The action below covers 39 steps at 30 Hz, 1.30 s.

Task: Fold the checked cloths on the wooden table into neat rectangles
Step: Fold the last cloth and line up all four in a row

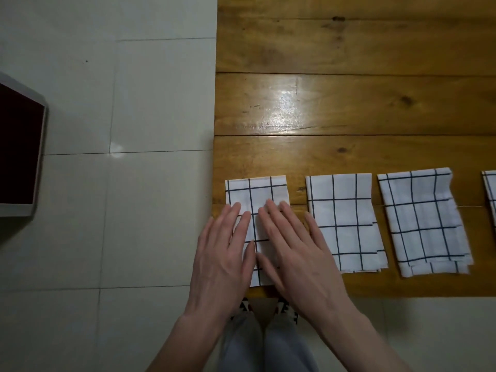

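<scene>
A folded white cloth with dark check lines [257,193] lies at the near left corner of the wooden table [349,103]. My left hand [225,253] and my right hand [292,251] both lie flat on it, fingers straight, pressing it down side by side. To its right lie a second folded checked cloth [346,224] and a third folded checked cloth [424,224], both as rectangles. The edge of a fourth checked cloth [491,197] shows at the frame's right border.
The table's left edge runs down at about x 800, its near edge under my wrists. Pale floor tiles [107,183] spread to the left. A white-framed dark panel [18,149] stands at the far left. My legs and patterned footwear [265,312] are below the table edge.
</scene>
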{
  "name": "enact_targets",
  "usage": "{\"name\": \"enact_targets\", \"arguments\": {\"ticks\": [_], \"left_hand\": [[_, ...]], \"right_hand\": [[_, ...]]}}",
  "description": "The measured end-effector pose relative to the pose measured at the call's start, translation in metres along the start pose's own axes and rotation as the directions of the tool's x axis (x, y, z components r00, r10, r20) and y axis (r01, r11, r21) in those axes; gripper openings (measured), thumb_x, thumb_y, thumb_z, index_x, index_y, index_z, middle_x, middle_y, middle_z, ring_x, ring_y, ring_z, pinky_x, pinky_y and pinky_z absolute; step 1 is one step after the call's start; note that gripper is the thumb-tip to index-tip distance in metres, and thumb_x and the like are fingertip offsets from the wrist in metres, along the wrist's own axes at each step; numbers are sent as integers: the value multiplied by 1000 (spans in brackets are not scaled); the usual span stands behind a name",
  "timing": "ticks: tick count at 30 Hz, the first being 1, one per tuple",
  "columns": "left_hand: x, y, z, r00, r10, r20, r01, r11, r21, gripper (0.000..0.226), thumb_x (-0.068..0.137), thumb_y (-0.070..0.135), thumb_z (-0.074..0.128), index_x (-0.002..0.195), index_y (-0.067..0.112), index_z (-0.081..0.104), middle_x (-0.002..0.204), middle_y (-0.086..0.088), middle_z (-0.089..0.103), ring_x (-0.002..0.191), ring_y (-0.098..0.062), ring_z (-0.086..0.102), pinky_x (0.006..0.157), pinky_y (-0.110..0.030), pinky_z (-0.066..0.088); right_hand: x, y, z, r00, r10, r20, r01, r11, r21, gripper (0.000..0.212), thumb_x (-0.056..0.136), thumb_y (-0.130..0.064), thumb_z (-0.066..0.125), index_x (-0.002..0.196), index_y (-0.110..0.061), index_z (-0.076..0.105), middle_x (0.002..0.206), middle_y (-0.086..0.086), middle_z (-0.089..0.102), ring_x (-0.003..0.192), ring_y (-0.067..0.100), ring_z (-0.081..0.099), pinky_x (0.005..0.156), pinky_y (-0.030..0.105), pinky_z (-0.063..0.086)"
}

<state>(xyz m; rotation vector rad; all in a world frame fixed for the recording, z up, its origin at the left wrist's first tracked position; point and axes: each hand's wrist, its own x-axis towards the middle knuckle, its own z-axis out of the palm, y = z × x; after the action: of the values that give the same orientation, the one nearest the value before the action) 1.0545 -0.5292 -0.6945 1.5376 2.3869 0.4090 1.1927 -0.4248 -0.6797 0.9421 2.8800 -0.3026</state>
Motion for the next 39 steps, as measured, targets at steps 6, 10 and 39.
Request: {"name": "enact_targets", "arguments": {"ticks": [6,10,39], "left_hand": [[3,0,3,999,38,6,-39,999,22,54,105,23,51,157,9,41,165,-10,37,156,-24,29,123,-53,32],[8,-2,3,999,46,11,-46,999,19,56,103,27,49,156,9,43,165,-10,37,156,-23,29,124,-54,31],[22,72,-12,995,82,-50,-87,990,-113,50,105,23,47,153,11,46,159,-9,46,153,-22,34,125,-47,31]], "right_hand": [[-3,4,5,998,41,45,-39,998,-42,72,104,-56,35,164,-17,30,172,5,27,159,22,24,124,52,16],[2,5,4,996,49,69,-47,999,-21,71,105,-56,35,165,-18,27,173,4,24,160,22,20,125,51,14],[-37,82,-35,983,132,-129,-115,984,134,61,107,-40,47,162,-16,34,169,3,32,160,16,21,130,43,19]]}}
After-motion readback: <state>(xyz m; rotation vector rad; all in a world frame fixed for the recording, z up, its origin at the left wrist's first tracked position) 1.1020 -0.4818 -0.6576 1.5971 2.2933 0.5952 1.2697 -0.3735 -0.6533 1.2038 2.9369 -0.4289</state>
